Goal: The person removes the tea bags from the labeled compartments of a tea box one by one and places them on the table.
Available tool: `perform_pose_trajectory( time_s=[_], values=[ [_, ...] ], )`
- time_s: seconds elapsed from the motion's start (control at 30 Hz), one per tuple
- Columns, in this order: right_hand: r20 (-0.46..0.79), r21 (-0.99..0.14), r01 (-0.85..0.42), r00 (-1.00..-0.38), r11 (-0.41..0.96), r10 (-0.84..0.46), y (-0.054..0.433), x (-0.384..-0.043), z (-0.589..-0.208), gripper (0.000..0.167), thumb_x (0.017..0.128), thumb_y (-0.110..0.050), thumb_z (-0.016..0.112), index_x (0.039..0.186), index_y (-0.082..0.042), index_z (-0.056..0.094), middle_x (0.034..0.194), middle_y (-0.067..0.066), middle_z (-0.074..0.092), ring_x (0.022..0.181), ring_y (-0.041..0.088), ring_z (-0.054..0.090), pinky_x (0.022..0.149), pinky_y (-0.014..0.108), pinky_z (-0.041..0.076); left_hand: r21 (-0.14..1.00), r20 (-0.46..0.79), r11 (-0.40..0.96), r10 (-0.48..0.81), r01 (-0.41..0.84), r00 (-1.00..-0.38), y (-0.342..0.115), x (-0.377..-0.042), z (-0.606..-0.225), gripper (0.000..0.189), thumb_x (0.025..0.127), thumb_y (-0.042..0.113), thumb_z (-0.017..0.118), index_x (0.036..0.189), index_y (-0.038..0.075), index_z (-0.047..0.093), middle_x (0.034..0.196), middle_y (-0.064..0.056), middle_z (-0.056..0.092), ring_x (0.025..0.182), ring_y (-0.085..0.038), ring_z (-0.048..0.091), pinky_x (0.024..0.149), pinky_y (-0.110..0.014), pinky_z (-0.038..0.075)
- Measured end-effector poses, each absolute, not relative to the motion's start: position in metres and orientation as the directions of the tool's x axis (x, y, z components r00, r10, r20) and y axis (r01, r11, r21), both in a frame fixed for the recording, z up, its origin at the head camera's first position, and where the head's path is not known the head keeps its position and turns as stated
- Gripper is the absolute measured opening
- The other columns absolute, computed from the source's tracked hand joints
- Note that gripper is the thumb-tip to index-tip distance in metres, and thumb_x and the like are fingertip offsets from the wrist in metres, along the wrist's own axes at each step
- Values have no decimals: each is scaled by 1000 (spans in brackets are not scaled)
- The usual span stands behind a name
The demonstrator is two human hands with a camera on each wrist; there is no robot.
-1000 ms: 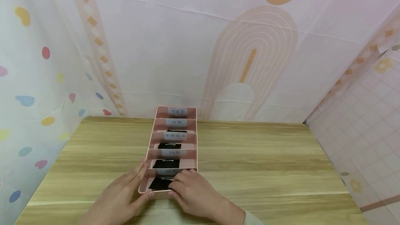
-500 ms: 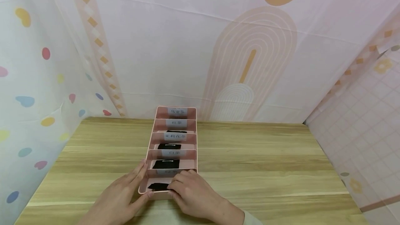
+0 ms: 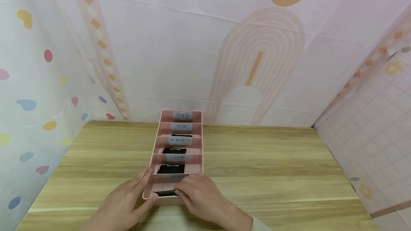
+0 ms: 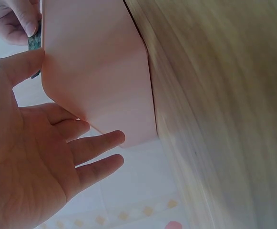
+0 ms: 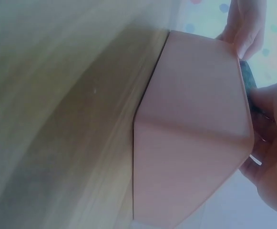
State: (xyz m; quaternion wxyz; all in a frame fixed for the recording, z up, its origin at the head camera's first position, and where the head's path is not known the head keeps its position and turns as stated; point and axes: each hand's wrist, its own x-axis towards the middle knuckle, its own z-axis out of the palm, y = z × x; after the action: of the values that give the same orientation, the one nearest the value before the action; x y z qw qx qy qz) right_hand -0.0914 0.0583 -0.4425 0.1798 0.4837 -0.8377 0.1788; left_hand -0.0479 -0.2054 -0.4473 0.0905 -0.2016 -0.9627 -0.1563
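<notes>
A long pink divided box (image 3: 203, 142) stands lengthwise on the wooden table, its compartments marked with paper labels in Chinese characters. My right hand (image 3: 203, 197) pinches a dark tea packet (image 3: 165, 193) between thumb and fingers at the nearest compartment. That packet is tilted up, and its right end is hidden by my fingers. My left hand (image 3: 123, 200) rests against the box's near left corner. Its thumb touches the front wall and its fingers lie along the left side, fairly straight in the left wrist view. Another black packet (image 3: 171, 169) lies in the compartment behind.
Farther back, a black packet (image 3: 174, 150) lies in the middle compartment, and a sliver of another packet (image 3: 181, 135) shows beyond it. The wooden table (image 3: 273, 174) extends to both sides. A patterned cloth backdrop (image 3: 167, 45) hangs behind the box.
The tea packet has gone from lying nearly flat to tilted up along the front wall, showing a narrower side. My right fingers have shifted slightly; my left hand has stayed put.
</notes>
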Motion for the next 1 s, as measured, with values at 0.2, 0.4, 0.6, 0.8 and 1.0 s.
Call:
perform_pose_trajectory(
  time_s=[0.2, 0.4, 0.6, 0.8, 1.0],
  values=[
    [536, -117, -880, -446, 460, -716, 62, -98, -439, 7, 96, -13, 78, 102, -13, 76, 95, -7, 75, 88, 7, 68, 84, 19, 53, 292, 189, 874, 345, 388, -920, -205, -48, -446, 83, 96, 55, 71, 156, 1, 48, 158, -13, 50, 127, -32, 64, 99, -51, 56],
    [601, -229, -892, -445, 390, -664, 66, -106, -430, 14, 94, -3, 77, 107, -6, 73, 98, 0, 76, 91, 12, 71, 89, 19, 55, 308, 140, 881, 332, 360, -933, -206, -48, -443, 83, 97, 54, 70, 156, 1, 47, 158, -14, 50, 128, -33, 63, 100, -52, 55],
    [627, -265, -884, -461, 384, -628, 72, -113, -418, 18, 93, 1, 75, 110, -3, 73, 100, 3, 76, 91, 14, 71, 89, 20, 56, 314, 137, 880, 330, 357, -934, -205, -48, -442, 84, 98, 56, 68, 158, 2, 45, 160, -13, 48, 129, -33, 62, 101, -52, 55],
    [659, -270, -880, -464, 390, -592, 78, -120, -406, 18, 92, 3, 75, 110, -1, 74, 102, 6, 76, 95, 17, 72, 92, 23, 57, 300, 162, 878, 340, 374, -926, -205, -47, -443, 82, 98, 53, 70, 157, 1, 46, 159, -14, 49, 128, -34, 63, 100, -52, 55],
    [676, -277, -868, -481, 413, -558, 85, -128, -396, 17, 92, 4, 75, 109, 0, 74, 101, 9, 77, 92, 20, 74, 88, 25, 59, 298, 149, 879, 342, 372, -928, -205, -47, -442, 83, 99, 56, 67, 158, 3, 44, 162, -12, 46, 130, -34, 62, 101, -53, 55]
  ],
)
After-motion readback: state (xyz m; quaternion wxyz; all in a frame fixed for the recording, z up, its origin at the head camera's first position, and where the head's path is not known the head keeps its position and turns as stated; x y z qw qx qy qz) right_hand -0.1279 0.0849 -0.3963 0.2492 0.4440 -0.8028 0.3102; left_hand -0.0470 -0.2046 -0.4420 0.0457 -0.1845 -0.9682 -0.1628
